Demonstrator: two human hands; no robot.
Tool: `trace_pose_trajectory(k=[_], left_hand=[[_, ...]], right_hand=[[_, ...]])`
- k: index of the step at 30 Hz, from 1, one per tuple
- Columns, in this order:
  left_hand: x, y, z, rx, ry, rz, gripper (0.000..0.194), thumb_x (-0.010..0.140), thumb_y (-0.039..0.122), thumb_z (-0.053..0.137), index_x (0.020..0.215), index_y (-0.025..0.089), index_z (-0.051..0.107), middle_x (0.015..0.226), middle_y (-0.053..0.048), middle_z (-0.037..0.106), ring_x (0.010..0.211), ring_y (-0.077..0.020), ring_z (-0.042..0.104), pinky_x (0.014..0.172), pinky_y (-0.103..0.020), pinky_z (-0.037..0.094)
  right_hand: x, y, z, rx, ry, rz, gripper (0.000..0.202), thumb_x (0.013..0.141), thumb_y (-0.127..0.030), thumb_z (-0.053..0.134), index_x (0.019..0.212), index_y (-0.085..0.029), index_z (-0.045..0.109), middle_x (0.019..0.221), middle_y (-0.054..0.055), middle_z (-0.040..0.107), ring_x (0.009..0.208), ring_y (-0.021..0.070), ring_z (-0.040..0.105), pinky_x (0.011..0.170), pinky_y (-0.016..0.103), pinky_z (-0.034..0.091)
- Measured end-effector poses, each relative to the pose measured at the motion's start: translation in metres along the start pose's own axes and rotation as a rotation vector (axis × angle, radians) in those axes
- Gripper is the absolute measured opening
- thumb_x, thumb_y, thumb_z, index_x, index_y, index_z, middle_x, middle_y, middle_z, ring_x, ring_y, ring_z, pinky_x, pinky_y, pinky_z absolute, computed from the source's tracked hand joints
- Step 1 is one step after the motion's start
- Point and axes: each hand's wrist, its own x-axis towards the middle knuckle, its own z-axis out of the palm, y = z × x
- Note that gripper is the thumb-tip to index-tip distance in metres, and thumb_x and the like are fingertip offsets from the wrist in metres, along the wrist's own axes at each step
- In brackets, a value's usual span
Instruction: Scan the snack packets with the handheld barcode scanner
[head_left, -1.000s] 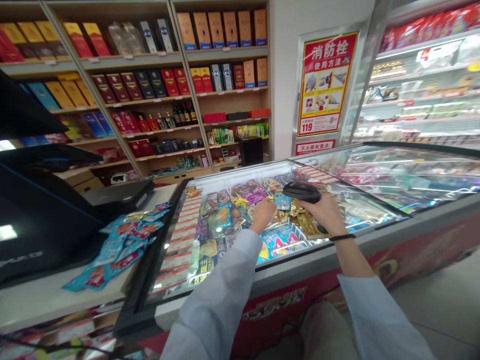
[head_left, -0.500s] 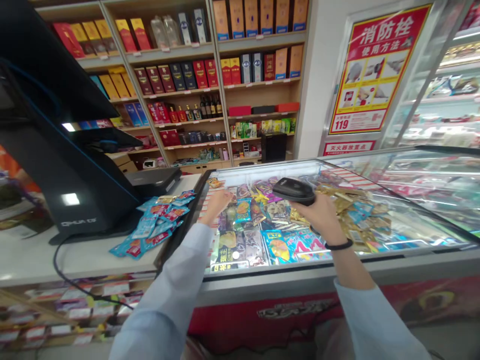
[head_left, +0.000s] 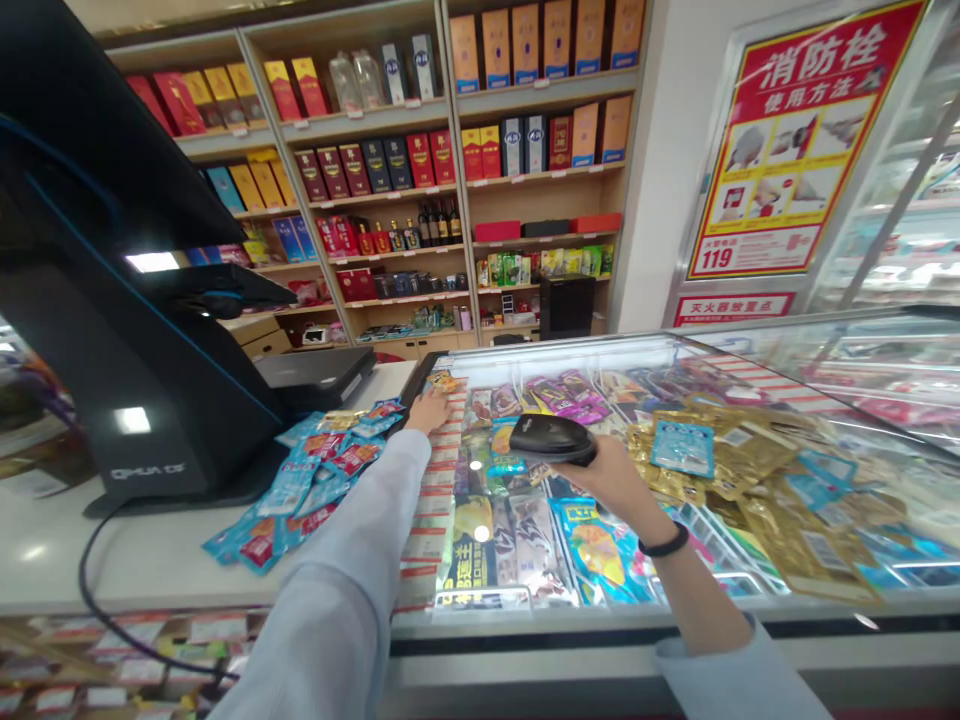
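Observation:
My right hand (head_left: 600, 475) is wrapped round a black handheld barcode scanner (head_left: 553, 438), held above the glass top of a freezer case (head_left: 420, 540). The scanner's head points left. My left hand (head_left: 430, 410) reaches to the far left corner of the glass, its fingers stretched out beside a small orange snack packet (head_left: 444, 381); whether they touch it I cannot tell. Blue and red snack packets (head_left: 304, 480) lie heaped on the white counter, left of my left forearm. Gold packets (head_left: 757, 460), with blue ones among them, are piled on the glass right of my right hand.
A black checkout terminal (head_left: 172, 380) stands on the counter (head_left: 45, 570) at left, its cable (head_left: 94, 590) hanging over the front edge. Behind it sits a flat black device (head_left: 319, 370). Shelves of boxed bottles (head_left: 386, 165) fill the back wall. A red poster (head_left: 802, 150) hangs at right.
My left hand has moved left on the glass toward the orange packet, and its fingers have stretched out. The scanner has shifted left and lower with my right hand. The view has shifted slightly.

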Motion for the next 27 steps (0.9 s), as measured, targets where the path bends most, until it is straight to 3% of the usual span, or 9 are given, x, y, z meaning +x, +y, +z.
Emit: trace_pose_trajectory(k=[3, 6, 10, 15, 18, 21, 24, 27], left_hand=[[0.013, 0.005, -0.002, 0.014, -0.009, -0.007, 0.037, 0.089, 0.025, 0.039, 0.115, 0.013, 0.062, 0.132, -0.018, 0.055, 0.126, -0.0285, 0.046, 0.104, -0.044, 0.034], [0.007, 0.017, -0.007, 0.039, -0.005, -0.038, 0.040, 0.090, 0.027, 0.037, 0.105, 0.004, 0.066, 0.115, -0.026, 0.062, 0.113, -0.0325, 0.057, 0.096, -0.042, 0.041], [-0.025, 0.038, -0.016, 0.052, -0.005, -0.056, 0.041, 0.091, 0.031, 0.037, 0.098, 0.006, 0.069, 0.104, -0.024, 0.067, 0.104, -0.0322, 0.061, 0.090, -0.040, 0.045], [-0.075, 0.059, -0.038, -0.028, 0.027, -0.018, 0.025, 0.084, 0.030, 0.052, 0.087, 0.015, 0.072, 0.098, -0.015, 0.070, 0.099, -0.0282, 0.063, 0.089, -0.035, 0.046], [-0.101, 0.066, -0.057, -0.257, 0.214, -0.017, 0.012, 0.077, 0.022, 0.060, 0.080, 0.017, 0.071, 0.092, -0.010, 0.071, 0.094, -0.0262, 0.064, 0.091, -0.035, 0.045], [-0.118, 0.068, -0.066, -0.650, 0.417, -0.044, 0.013, 0.071, 0.017, 0.064, 0.083, 0.017, 0.067, 0.092, -0.006, 0.070, 0.088, -0.0210, 0.065, 0.086, -0.033, 0.049], [-0.127, 0.069, -0.059, -1.043, 0.422, -0.091, 0.026, 0.067, 0.020, 0.067, 0.093, 0.016, 0.064, 0.097, -0.006, 0.068, 0.079, -0.0180, 0.065, 0.075, -0.030, 0.053], [-0.130, 0.069, -0.043, -1.214, 0.422, -0.123, 0.038, 0.067, 0.020, 0.066, 0.104, 0.017, 0.060, 0.107, -0.007, 0.064, 0.082, -0.0173, 0.065, 0.076, -0.032, 0.054]], right_hand=[[0.001, -0.001, -0.002, 0.047, 0.012, 0.033, 0.025, 0.065, -0.042, 0.066, 0.072, -0.019, 0.071, 0.063, 0.005, 0.070, 0.068, 0.0267, 0.067, 0.054, 0.028, 0.046], [0.000, -0.003, -0.003, 0.029, 0.028, 0.053, 0.025, 0.064, -0.042, 0.067, 0.069, -0.018, 0.070, 0.062, 0.006, 0.069, 0.068, 0.0273, 0.067, 0.055, 0.028, 0.046], [-0.001, -0.001, -0.003, 0.029, 0.057, 0.084, 0.027, 0.065, -0.044, 0.067, 0.067, -0.017, 0.070, 0.059, 0.006, 0.068, 0.070, 0.0278, 0.067, 0.054, 0.028, 0.045], [-0.001, 0.001, -0.001, -0.022, 0.081, 0.080, 0.029, 0.064, -0.046, 0.068, 0.072, -0.018, 0.072, 0.061, 0.006, 0.069, 0.073, 0.0285, 0.068, 0.057, 0.029, 0.046], [-0.001, 0.001, -0.001, -0.027, 0.087, 0.080, 0.031, 0.063, -0.047, 0.068, 0.072, -0.018, 0.072, 0.058, 0.006, 0.068, 0.072, 0.0294, 0.068, 0.055, 0.029, 0.046], [-0.002, 0.003, -0.002, 0.029, 0.091, 0.077, 0.034, 0.064, -0.049, 0.067, 0.076, -0.017, 0.073, 0.058, 0.006, 0.068, 0.072, 0.0293, 0.068, 0.055, 0.029, 0.046], [-0.003, 0.005, -0.003, 0.042, 0.089, 0.071, 0.037, 0.064, -0.048, 0.068, 0.081, -0.016, 0.074, 0.063, 0.006, 0.070, 0.076, 0.0297, 0.068, 0.056, 0.029, 0.047], [-0.006, 0.003, -0.002, -0.021, 0.096, 0.067, 0.037, 0.064, -0.046, 0.069, 0.083, -0.015, 0.074, 0.072, 0.008, 0.072, 0.081, 0.0310, 0.068, 0.060, 0.030, 0.048]])
